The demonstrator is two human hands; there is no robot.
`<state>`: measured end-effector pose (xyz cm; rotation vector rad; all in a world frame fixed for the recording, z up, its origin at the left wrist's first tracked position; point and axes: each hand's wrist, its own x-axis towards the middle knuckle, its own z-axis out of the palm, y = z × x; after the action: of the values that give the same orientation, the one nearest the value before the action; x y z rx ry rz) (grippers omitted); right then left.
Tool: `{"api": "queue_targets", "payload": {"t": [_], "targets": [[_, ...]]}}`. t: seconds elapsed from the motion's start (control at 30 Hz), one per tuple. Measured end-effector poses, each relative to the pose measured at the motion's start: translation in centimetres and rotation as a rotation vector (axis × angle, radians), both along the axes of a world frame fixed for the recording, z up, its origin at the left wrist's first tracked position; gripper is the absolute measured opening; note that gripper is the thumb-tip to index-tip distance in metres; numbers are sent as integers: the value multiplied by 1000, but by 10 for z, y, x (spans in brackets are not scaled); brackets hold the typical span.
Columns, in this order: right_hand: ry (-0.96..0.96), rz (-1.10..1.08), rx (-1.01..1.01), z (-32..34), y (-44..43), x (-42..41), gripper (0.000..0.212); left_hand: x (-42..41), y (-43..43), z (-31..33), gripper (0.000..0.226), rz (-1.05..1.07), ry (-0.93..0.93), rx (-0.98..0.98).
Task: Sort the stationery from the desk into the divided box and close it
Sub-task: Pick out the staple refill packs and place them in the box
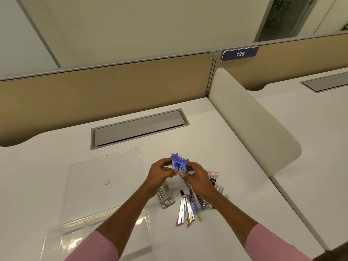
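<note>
A: Head view, from nearest to farthest. At 7 o'clock, a clear divided box [98,234], open, partly hidden under a pink-sleeved forearm. Beyond it at 9 o'clock, its clear lid [105,172] lying flat on the desk [37,176], with a small pinkish disc [106,182] on or under it; cannot tell which.

B: And the stationery?

A: Heaped at 5 o'clock, just right of the box: silver staplers [185,208] with coloured tips, a binder clip [179,193], a metal punch-like tool [165,196], small tubes [220,189]. None seen in the box yet.

B: Hands?

A: Near centre, raised above the heap. Left hand [160,174] and right hand [195,176] pinching a blue plastic item [178,163] from both sides, fingertips closed narrowly on it. Probably being turned over or identified before choosing a compartment.

B: Anything in the way?

A: Left forearm crossing over the box. Farther at 12 o'clock, a grey cable hatch [139,127], then a tan partition [94,91]; at 2 o'clock, a white divider [244,113].
</note>
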<state>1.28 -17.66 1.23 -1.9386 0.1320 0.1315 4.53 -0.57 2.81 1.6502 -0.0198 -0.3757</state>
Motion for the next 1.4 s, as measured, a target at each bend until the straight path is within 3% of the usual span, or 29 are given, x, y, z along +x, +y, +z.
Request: {"api": "queue_targets", "payload": {"t": [0.4, 0.5, 0.63, 0.73, 0.9, 0.97, 1.07, 1.17, 1.27, 1.4], "targets": [[-43, -7, 220, 9, 9, -13, 44, -12, -7, 26, 61, -125, 201, -276], [-43, 2, 270, 10, 13, -16, 49, -16, -10, 32, 56, -160, 279, -374], [-31, -19, 299, 11, 19, -18, 41, -23, -20, 35, 42, -38, 361, -458], [-37, -11, 263, 12, 20, -18, 46, -27, -27, 30, 20, 29, 322, -371], [24, 9, 203, 9, 13, -15, 51, -30, -28, 18, 22, 69, 274, -221], [60, -26, 210, 13, 5, -10, 43, -28, -26, 12, 26, 77, 255, -168], [93, -150, 122, 7, -12, 4, 24, -26, -26, 7, 30, 88, 236, -117], [147, -287, -86, -6, -28, 21, 23, -26, -26, 4, 28, 81, 222, -102], [66, -252, -433, -15, -38, 33, 26, -26, -26, 1, 22, 68, 223, -85], [102, -120, -671, -19, -36, 43, 36, -25, -25, -7, 25, 70, 237, -77]]}}
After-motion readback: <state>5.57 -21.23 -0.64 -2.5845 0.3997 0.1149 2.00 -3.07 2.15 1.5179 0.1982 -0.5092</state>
